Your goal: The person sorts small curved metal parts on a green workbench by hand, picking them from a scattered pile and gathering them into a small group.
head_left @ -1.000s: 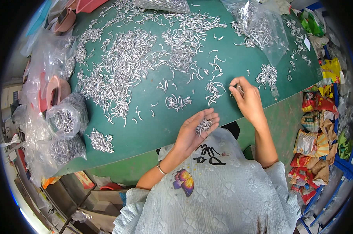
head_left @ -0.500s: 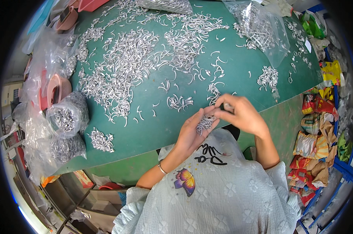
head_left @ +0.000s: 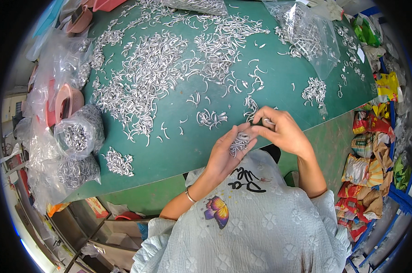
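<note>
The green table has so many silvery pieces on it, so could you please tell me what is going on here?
A seated person cups a cluster of curved silvery pieces in the left hand. The right hand is beside that palm, fingers curled, apparently around a small piece. More pieces lie on the green table in a broad spread and smaller heaps, with filled clear bags at the left edge.
</note>
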`<state>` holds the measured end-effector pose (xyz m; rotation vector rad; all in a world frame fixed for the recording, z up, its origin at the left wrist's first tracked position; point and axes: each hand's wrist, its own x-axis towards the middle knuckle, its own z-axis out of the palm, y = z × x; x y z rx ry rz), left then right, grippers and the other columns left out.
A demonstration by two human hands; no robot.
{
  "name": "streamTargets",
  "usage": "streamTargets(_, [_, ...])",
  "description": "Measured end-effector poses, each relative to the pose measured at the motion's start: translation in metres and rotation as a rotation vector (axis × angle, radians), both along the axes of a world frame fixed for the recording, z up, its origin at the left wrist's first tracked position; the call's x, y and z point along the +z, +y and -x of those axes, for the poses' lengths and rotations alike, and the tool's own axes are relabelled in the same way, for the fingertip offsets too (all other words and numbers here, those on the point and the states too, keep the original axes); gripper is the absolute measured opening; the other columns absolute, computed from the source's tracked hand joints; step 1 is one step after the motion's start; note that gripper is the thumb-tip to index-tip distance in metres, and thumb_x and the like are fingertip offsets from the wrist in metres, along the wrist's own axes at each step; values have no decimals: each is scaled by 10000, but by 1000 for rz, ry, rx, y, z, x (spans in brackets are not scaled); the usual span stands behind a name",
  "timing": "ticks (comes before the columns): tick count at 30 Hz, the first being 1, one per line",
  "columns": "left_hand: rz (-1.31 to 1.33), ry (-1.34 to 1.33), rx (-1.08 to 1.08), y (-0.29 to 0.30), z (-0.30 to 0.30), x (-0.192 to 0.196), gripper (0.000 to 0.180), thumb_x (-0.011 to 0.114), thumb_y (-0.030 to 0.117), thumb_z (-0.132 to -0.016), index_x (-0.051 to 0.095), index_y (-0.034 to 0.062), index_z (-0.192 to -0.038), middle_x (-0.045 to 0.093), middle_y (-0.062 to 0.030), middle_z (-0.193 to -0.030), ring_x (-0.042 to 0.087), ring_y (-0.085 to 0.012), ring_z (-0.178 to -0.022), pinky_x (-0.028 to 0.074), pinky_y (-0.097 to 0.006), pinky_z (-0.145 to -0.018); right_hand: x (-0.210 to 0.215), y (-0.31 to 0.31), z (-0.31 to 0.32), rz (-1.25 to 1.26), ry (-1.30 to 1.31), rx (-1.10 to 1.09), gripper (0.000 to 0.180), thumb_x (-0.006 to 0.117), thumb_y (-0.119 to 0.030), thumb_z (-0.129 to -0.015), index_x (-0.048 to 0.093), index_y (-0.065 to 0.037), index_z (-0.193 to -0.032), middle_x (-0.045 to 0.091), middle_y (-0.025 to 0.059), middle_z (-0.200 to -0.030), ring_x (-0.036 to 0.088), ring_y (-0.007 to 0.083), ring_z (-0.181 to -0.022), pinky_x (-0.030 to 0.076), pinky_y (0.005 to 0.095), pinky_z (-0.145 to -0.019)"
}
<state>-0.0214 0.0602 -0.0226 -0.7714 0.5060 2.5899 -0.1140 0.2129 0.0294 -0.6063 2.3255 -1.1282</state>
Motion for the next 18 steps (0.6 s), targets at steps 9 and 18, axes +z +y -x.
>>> streamTargets(9, [-24,-9,-92,-7,-7,-2,230,480,254,-933,550,36,-929,464,-16,-713,462,-137,-686,439,-271,-600,-45,10,8,-35,109,-129,113,640,-85,-784,612,-58,-890,596,57,-745,529,134,-602,416,300,-540])
streamTargets(18, [-3,41,-107,-7,-10,-7,271,467,246,-936,547,9,-1039,542,-56,-844,546,-189,-841,495,-315,-759,-42,27,21,288,-167,-474,165,589,-154,-865,641,2,-849,528,-54,-654,409,12,-597,324,186,-533])
